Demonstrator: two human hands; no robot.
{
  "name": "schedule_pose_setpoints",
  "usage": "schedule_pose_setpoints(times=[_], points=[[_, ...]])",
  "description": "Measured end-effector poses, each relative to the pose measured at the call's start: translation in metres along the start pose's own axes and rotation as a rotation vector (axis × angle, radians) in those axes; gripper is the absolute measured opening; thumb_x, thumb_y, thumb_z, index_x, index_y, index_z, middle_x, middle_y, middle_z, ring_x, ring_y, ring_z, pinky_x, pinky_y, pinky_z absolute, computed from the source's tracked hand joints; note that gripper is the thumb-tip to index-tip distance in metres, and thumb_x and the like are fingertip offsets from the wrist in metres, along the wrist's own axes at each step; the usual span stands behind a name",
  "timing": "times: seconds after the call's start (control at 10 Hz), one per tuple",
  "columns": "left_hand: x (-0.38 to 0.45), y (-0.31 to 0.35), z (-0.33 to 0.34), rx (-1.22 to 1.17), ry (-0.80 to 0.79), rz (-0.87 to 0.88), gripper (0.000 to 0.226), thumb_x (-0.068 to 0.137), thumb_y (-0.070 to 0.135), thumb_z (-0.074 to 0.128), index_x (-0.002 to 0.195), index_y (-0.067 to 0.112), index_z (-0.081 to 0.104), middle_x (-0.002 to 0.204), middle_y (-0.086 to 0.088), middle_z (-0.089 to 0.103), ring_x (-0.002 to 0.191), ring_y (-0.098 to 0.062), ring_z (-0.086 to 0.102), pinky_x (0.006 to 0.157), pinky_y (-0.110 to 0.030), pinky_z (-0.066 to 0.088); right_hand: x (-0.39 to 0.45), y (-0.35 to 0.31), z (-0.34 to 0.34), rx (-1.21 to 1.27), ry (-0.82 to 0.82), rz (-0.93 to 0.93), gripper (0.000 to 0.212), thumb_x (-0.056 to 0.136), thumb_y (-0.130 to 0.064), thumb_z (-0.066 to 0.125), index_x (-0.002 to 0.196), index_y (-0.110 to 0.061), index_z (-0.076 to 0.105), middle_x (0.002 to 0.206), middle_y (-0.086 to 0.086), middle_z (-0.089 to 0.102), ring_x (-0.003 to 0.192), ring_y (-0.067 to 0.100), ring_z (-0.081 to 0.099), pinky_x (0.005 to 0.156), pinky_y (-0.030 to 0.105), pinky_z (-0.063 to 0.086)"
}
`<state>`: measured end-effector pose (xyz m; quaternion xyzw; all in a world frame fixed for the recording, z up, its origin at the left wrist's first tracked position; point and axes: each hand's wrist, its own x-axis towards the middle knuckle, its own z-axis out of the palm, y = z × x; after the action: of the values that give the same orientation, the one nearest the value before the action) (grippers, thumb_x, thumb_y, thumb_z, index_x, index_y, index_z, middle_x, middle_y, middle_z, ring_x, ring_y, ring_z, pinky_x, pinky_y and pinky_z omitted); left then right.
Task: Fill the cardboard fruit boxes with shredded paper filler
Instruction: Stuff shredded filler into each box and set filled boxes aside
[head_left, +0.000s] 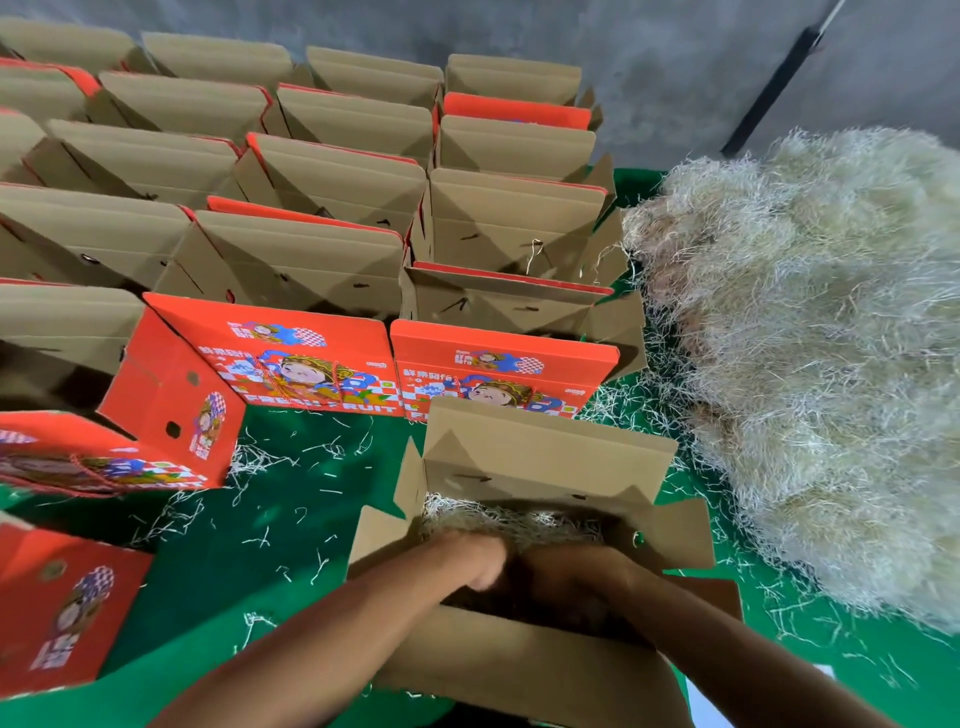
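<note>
Inside nearest open box (545, 467) | both hands, left hand (480, 564), right hand (571, 577), down in shredded paper (498, 519), grip unclear | green table (291, 519), grey wall (649, 62)

both hands (524, 566) inside open box (545, 457), shredded paper pile (810, 364) right, green table (291, 499)

Two bare forearms, no sleeves in view, left grip (480, 558) motion-blurred, right grip (582, 571) in shadow
</note>
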<state>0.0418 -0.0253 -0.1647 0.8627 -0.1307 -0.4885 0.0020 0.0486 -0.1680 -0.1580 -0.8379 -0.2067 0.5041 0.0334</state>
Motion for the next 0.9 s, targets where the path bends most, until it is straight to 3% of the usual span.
schedule_pose_setpoints(times=[0.1, 0.2, 0.3, 0.4, 0.5, 0.6, 0.7, 0.8, 0.9], points=[[0.003, 0.004, 0.004, 0.058, -0.086, -0.017, 0.016, 0.091, -0.008, 0.052, 0.106, -0.011, 0.057, 0.131, -0.025, 0.055, 0.111, -0.035, 0.057, 0.098, -0.037, 0.045, 0.002, 0.003, 0.002, 0.067, -0.020, 0.003, 0.037, 0.092, -0.016, 0.054, 0.128, -0.013, 0.060, 0.127, 0.013, 0.063, 0.115, 0.031, 0.060, 0.084, 0.030, 0.042], [0.024, -0.005, 0.014, 0.076, -0.066, -0.017, 0.032, 0.088, -0.007, 0.056, 0.120, -0.008, 0.052, 0.131, -0.023, 0.055, 0.117, -0.036, 0.056, 0.096, -0.039, 0.047, 0.003, 0.003, 0.017, 0.135, 0.035, 0.050, 0.035, 0.092, -0.025, 0.055, 0.126, -0.015, 0.060, 0.125, 0.011, 0.063, 0.115, 0.032, 0.060, 0.087, 0.036, 0.045], [0.022, -0.014, 0.015, 0.004, 0.002, -0.010, 0.060, 0.086, -0.004, 0.055, 0.142, 0.005, 0.037, 0.146, -0.018, 0.044, 0.130, -0.035, 0.047, 0.105, -0.043, 0.042, 0.005, 0.008, 0.036, 0.090, 0.028, 0.125, 0.038, 0.096, -0.034, 0.055, 0.128, -0.014, 0.060, 0.129, 0.013, 0.062, 0.119, 0.032, 0.058, 0.095, 0.040, 0.045], [0.021, -0.014, 0.017, -0.093, 0.037, -0.006, 0.032, 0.096, 0.016, 0.042, 0.124, 0.008, 0.054, 0.132, -0.013, 0.055, 0.120, -0.026, 0.054, 0.092, -0.036, 0.044, 0.007, 0.012, 0.045, 0.057, -0.048, 0.189, 0.043, 0.097, -0.029, 0.056, 0.136, -0.010, 0.057, 0.141, 0.015, 0.054, 0.129, 0.031, 0.051, 0.111, 0.034, 0.034], [0.017, -0.017, 0.024, -0.105, 0.107, 0.018, 0.026, 0.101, 0.025, 0.036, 0.096, 0.012, 0.059, 0.102, -0.009, 0.059, 0.103, -0.023, 0.057, 0.089, -0.033, 0.042, 0.007, 0.009, 0.045, 0.066, -0.102, 0.244, 0.041, 0.096, -0.030, 0.056, 0.131, -0.009, 0.061, 0.136, 0.014, 0.059, 0.124, 0.030, 0.056, 0.110, 0.036, 0.038], [0.016, -0.024, 0.032, -0.073, 0.243, 0.038, 0.030, 0.102, 0.015, 0.039, 0.120, 0.004, 0.060, 0.121, -0.016, 0.061, 0.112, -0.031, 0.057, 0.094, -0.039, 0.043, 0.007, 0.007, 0.046, 0.111, -0.116, 0.247, 0.036, 0.095, -0.028, 0.057, 0.126, -0.009, 0.064, 0.131, 0.013, 0.063, 0.117, 0.028, 0.061, 0.105, 0.035, 0.044], [0.020, -0.024, 0.037, 0.097, 0.280, 0.053, 0.029, 0.101, 0.012, 0.041, 0.121, 0.002, 0.059, 0.120, -0.017, 0.062, 0.111, -0.032, 0.058, 0.092, -0.040, 0.044, 0.003, 0.009, 0.045, 0.104, -0.117, 0.212, 0.038, 0.097, -0.035, 0.053, 0.126, -0.014, 0.063, 0.128, 0.012, 0.065, 0.112, 0.028, 0.065, 0.098, 0.035, 0.049], [0.020, -0.017, 0.029, 0.221, 0.189, -0.053, 0.032, 0.101, 0.008, 0.039, 0.127, 0.000, 0.057, 0.131, -0.017, 0.057, 0.122, -0.031, 0.053, 0.093, -0.038, 0.043, -0.003, 0.004, 0.036, -0.031, 0.012, 0.124, 0.041, 0.098, -0.026, 0.054, 0.134, -0.007, 0.057, 0.136, 0.018, 0.058, 0.124, 0.032, 0.056, 0.105, 0.036, 0.041], [0.010, -0.015, 0.014, 0.170, 0.114, -0.148, 0.033, 0.094, 0.014, 0.051, 0.125, 0.006, 0.060, 0.124, -0.012, 0.060, 0.110, -0.030, 0.060, 0.081, -0.039, 0.052, -0.006, -0.011, 0.026, -0.151, 0.094, 0.108, 0.039, 0.098, -0.017, 0.053, 0.135, -0.008, 0.054, 0.137, 0.015, 0.057, 0.127, 0.032, 0.054, 0.104, 0.043, 0.043]])
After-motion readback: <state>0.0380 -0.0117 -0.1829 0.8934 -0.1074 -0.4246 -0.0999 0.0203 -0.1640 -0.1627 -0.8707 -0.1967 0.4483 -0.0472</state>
